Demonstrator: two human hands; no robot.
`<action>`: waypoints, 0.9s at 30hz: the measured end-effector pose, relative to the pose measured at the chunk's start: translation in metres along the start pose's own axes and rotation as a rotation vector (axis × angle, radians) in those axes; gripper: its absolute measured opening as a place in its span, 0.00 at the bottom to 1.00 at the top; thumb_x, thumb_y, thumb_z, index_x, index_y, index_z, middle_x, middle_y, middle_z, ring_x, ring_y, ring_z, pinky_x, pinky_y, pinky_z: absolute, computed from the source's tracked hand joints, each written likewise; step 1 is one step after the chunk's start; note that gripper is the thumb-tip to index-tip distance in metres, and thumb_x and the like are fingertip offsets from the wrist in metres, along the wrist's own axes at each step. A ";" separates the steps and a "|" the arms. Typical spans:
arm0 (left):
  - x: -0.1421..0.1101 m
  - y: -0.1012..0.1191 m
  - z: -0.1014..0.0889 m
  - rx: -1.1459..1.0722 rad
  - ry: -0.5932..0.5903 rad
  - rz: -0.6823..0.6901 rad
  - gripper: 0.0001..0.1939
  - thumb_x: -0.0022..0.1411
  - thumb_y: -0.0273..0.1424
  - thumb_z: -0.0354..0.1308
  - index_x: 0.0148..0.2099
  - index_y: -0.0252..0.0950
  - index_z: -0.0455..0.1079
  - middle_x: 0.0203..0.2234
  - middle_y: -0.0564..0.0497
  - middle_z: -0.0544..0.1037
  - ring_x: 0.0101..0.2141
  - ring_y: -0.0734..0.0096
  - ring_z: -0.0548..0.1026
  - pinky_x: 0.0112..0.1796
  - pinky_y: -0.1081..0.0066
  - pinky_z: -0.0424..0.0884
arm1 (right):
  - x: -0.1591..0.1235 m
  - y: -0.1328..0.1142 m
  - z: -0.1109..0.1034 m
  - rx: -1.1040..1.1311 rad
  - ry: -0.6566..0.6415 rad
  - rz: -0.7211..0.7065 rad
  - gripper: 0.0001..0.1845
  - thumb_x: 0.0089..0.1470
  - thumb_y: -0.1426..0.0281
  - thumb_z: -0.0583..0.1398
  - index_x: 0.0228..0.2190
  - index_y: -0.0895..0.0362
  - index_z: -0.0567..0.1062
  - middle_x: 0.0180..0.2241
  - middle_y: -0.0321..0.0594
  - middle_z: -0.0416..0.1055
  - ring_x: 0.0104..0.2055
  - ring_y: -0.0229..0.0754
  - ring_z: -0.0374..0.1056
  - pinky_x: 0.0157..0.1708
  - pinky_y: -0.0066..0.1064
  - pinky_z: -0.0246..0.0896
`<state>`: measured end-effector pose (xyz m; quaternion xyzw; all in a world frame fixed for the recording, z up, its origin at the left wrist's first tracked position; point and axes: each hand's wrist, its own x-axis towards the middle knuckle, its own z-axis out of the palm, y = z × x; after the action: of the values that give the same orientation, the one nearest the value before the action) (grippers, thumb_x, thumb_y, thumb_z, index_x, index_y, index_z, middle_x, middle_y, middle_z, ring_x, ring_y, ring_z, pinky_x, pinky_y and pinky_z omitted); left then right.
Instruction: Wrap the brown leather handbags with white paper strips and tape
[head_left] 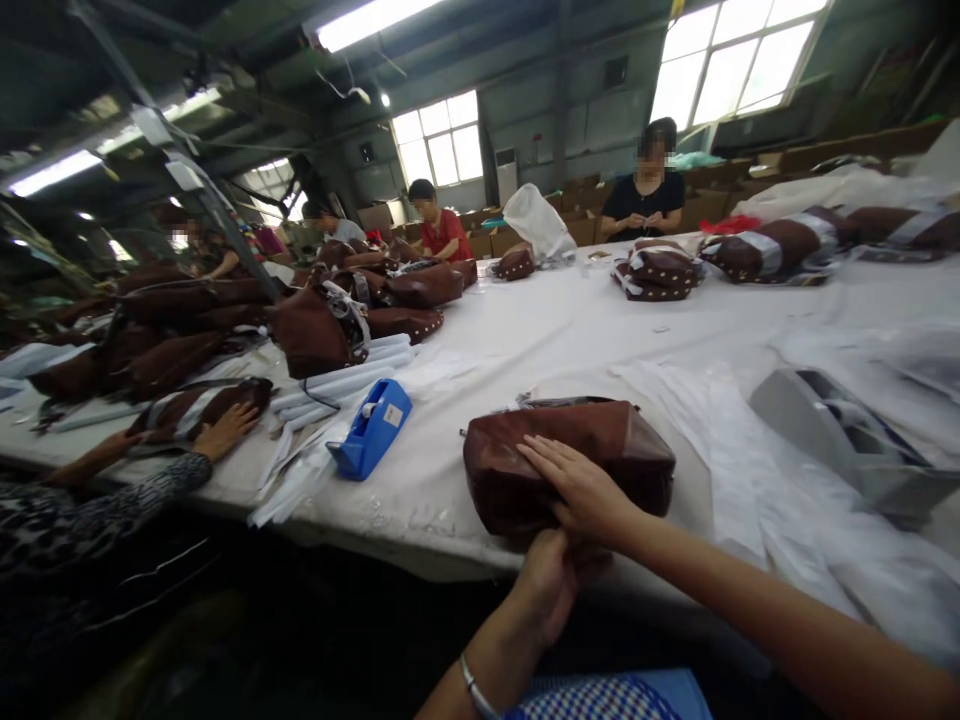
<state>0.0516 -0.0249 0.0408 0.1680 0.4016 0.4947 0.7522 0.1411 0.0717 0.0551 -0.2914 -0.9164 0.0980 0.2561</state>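
Note:
A dark brown leather handbag (570, 450) lies on its side at the table's front edge, right before me. My right hand (581, 485) rests on its near face with fingers stretched out flat. Just below, at the bag's lower front edge, is my left hand (549, 585), with a bangle (474, 682) on the wrist. Its fingers are bent out of sight behind the right hand and the bag, so their grip is hidden. Left of the bag stands a blue tape dispenser (373, 428).
A grey tape dispenser (851, 440) and white plastic sheets (720, 450) lie to the right. Brown bags (322, 325) pile up at the left, by rolled white paper (352, 378). A co-worker's hand (227, 430) rests on another bag. Several people work across the white table (555, 340).

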 end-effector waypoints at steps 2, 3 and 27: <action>-0.024 0.011 -0.013 0.341 -0.147 -0.094 0.17 0.58 0.37 0.65 0.44 0.29 0.77 0.39 0.38 0.82 0.38 0.54 0.81 0.39 0.59 0.76 | -0.015 0.000 0.011 -0.028 -0.050 -0.010 0.45 0.46 0.83 0.54 0.66 0.61 0.56 0.67 0.52 0.54 0.69 0.50 0.50 0.66 0.49 0.53; -0.034 0.022 -0.018 0.592 -0.132 -0.022 0.16 0.60 0.40 0.62 0.43 0.32 0.78 0.33 0.41 0.82 0.32 0.57 0.81 0.36 0.59 0.77 | -0.020 0.000 0.009 -0.041 -0.072 -0.024 0.44 0.46 0.84 0.54 0.66 0.62 0.56 0.67 0.52 0.53 0.69 0.50 0.50 0.65 0.48 0.54; -0.010 0.074 -0.075 1.926 0.167 1.183 0.27 0.60 0.16 0.53 0.58 0.42 0.70 0.54 0.52 0.77 0.50 0.65 0.77 0.49 0.66 0.75 | -0.096 0.084 -0.020 -0.094 0.090 -0.158 0.28 0.67 0.77 0.49 0.64 0.45 0.60 0.59 0.37 0.68 0.64 0.47 0.59 0.62 0.50 0.61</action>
<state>-0.0536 -0.0113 0.0469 0.8069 0.5219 0.2675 -0.0712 0.2599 0.0845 0.0046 -0.2341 -0.9278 0.0211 0.2898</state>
